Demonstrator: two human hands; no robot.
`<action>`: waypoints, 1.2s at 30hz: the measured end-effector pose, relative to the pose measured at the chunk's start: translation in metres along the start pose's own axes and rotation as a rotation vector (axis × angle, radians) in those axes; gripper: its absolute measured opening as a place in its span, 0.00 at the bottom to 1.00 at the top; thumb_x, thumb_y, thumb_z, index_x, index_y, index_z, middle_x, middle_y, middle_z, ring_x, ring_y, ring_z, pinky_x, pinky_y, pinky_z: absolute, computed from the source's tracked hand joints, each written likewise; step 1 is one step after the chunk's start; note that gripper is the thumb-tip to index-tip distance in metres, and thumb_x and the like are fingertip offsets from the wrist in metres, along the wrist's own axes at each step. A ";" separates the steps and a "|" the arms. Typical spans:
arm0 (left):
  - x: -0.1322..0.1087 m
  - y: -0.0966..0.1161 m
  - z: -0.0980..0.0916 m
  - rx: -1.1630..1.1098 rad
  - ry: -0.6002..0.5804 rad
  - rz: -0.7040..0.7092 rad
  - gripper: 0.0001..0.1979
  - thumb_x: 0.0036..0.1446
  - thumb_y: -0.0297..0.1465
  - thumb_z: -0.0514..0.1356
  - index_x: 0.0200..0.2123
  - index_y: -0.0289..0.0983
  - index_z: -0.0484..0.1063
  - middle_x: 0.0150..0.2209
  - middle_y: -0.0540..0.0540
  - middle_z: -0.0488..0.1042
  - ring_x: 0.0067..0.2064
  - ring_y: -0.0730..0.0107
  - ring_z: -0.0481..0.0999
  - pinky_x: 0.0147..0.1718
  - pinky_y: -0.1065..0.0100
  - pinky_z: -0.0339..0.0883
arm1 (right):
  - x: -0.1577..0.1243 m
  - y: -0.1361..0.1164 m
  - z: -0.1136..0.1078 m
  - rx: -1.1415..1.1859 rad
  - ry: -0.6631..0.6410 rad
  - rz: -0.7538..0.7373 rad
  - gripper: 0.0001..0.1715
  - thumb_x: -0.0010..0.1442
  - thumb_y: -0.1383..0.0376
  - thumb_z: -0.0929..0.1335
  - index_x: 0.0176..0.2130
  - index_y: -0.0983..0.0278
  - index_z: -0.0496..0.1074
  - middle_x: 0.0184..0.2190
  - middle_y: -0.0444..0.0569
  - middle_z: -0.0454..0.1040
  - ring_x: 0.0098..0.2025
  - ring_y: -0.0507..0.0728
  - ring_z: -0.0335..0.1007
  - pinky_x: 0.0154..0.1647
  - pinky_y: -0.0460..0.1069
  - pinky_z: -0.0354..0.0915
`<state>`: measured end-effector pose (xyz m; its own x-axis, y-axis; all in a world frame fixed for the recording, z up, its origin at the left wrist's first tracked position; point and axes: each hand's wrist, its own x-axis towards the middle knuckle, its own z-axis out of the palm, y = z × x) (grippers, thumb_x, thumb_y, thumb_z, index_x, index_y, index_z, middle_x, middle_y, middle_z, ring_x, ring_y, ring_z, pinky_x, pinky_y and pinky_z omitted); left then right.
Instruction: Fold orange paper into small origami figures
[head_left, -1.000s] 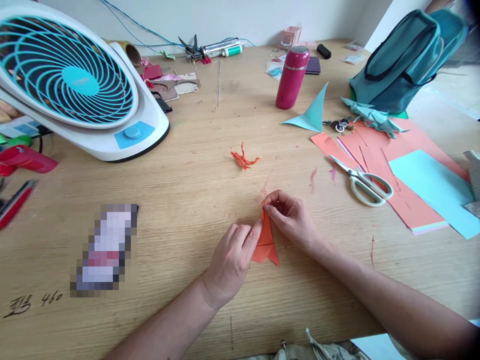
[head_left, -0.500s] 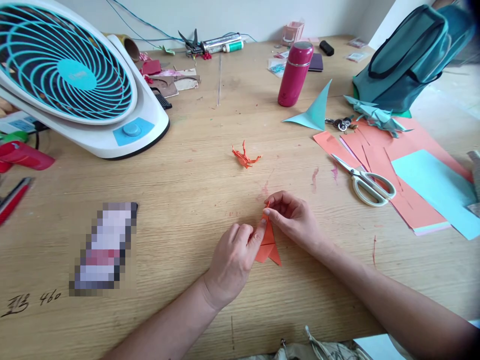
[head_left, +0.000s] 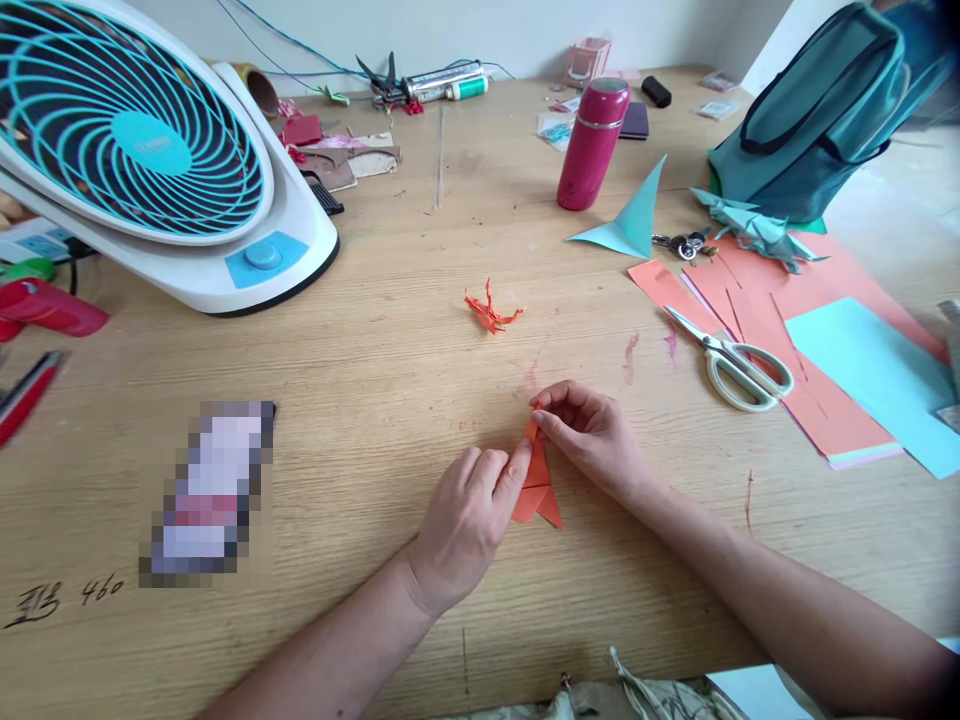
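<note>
Wooden table (head_left: 352, 350); right hand (head_left: 592, 432) pinching orange paper (head_left: 537, 470); left hand (head_left: 469, 515) touching it, grip hidden; barely changed since earlier.

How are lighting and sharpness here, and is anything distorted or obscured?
Head view: soft light on the table, palest right of the bag; upper right corner dark and blurred; fan looks stretched toward the left edge; left hand, right hand and folded paper fairly sharp; pixelated patch hides something at left.

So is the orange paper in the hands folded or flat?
Folded: the orange paper tapers to the tip pinched by the right hand, with flaps at the wide end.
</note>
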<state>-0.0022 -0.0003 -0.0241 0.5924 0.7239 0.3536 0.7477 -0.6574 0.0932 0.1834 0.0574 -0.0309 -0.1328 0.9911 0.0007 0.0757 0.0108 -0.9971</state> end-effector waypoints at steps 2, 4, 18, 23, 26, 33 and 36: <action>-0.001 -0.001 0.000 -0.025 0.025 0.020 0.16 0.69 0.21 0.48 0.56 0.28 0.66 0.36 0.41 0.73 0.36 0.64 0.71 0.37 0.63 0.73 | -0.001 0.000 0.000 -0.001 0.000 -0.011 0.09 0.59 0.59 0.72 0.34 0.62 0.72 0.29 0.44 0.73 0.29 0.51 0.67 0.29 0.46 0.65; -0.002 -0.001 0.000 -0.048 0.044 0.027 0.13 0.68 0.20 0.50 0.51 0.28 0.69 0.37 0.41 0.74 0.37 0.64 0.71 0.38 0.63 0.73 | -0.003 -0.001 0.001 -0.014 0.004 -0.038 0.08 0.60 0.61 0.72 0.34 0.62 0.72 0.29 0.44 0.73 0.30 0.51 0.67 0.29 0.46 0.65; -0.017 -0.001 -0.013 -0.095 0.020 0.127 0.12 0.68 0.24 0.54 0.53 0.29 0.69 0.42 0.38 0.79 0.42 0.60 0.77 0.40 0.59 0.76 | -0.027 -0.021 0.004 -0.437 -0.131 -0.543 0.08 0.65 0.73 0.67 0.43 0.62 0.72 0.36 0.49 0.74 0.37 0.54 0.72 0.37 0.49 0.69; -0.030 0.003 -0.018 -0.232 -0.013 -0.017 0.15 0.66 0.29 0.58 0.54 0.29 0.68 0.45 0.37 0.78 0.44 0.56 0.77 0.43 0.55 0.76 | -0.025 -0.017 0.008 -0.355 -0.116 -0.524 0.08 0.64 0.73 0.68 0.42 0.61 0.73 0.35 0.48 0.74 0.36 0.54 0.71 0.36 0.50 0.69; -0.027 0.002 -0.024 -0.429 -0.028 -0.241 0.19 0.65 0.33 0.60 0.56 0.31 0.66 0.47 0.36 0.76 0.48 0.53 0.76 0.47 0.53 0.74 | -0.023 -0.017 0.009 -0.223 -0.055 -0.456 0.06 0.64 0.72 0.69 0.40 0.61 0.73 0.33 0.47 0.72 0.35 0.54 0.69 0.35 0.50 0.68; -0.007 -0.020 -0.040 -1.294 -0.143 -0.628 0.23 0.71 0.45 0.48 0.57 0.37 0.68 0.54 0.38 0.76 0.56 0.56 0.76 0.56 0.57 0.68 | -0.024 -0.031 0.006 -0.008 -0.052 -0.502 0.08 0.63 0.73 0.71 0.40 0.60 0.75 0.34 0.47 0.72 0.37 0.54 0.68 0.36 0.50 0.67; -0.003 -0.029 -0.035 -1.545 -0.223 -0.643 0.25 0.66 0.45 0.58 0.62 0.41 0.65 0.64 0.38 0.68 0.62 0.53 0.71 0.58 0.57 0.66 | -0.026 -0.038 0.004 0.049 -0.064 -0.526 0.08 0.63 0.73 0.71 0.40 0.60 0.75 0.34 0.47 0.72 0.37 0.54 0.69 0.37 0.50 0.67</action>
<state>-0.0363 0.0088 0.0048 0.4588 0.8615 -0.2176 -0.0249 0.2573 0.9660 0.1803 0.0309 0.0065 -0.2004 0.8432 0.4988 -0.0633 0.4970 -0.8655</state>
